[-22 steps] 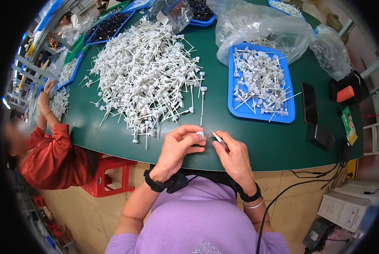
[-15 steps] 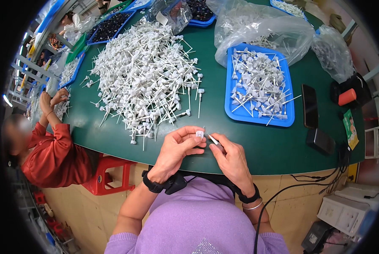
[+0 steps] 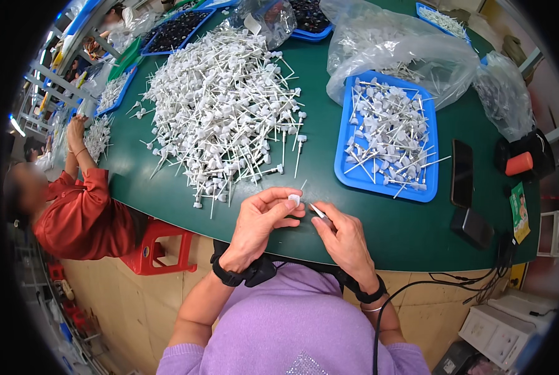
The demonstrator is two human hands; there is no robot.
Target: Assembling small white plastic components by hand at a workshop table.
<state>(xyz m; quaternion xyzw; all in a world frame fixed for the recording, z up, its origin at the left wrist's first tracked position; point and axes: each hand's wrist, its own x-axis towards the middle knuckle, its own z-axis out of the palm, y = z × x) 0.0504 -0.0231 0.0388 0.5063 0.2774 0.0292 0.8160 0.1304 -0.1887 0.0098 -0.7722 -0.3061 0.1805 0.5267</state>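
Start with the green surface (image 3: 273,187): you are working at its very near edge, so anything that slips from your fingers is likely to roll off and drop onto your lap or the floor.

The big heap of white stick pieces (image 3: 223,106) lies just beyond your hands, and its loose strays reach almost to your left hand. A careless sweep of a wrist could drag several over the edge or mix them with the piece you are working on.

The blue tray (image 3: 385,134) of similar pieces sits to your right, well apart from the heap; a reach across could tip sticks that overhang its near rim. The dark phone (image 3: 461,173) beside it could be nudged too.

Your left hand (image 3: 261,222) has its grip pinched together on a small white cap (image 3: 294,199), held just above the surface edge. Your right hand (image 3: 345,234) is clamped on a thin white stick (image 3: 317,211), its tip pointing at the cap but not yet touching it. Both parts are tiny and only lightly pinched; if you come in tilted, the stick may skid past the cap or flick it out of your fingers.
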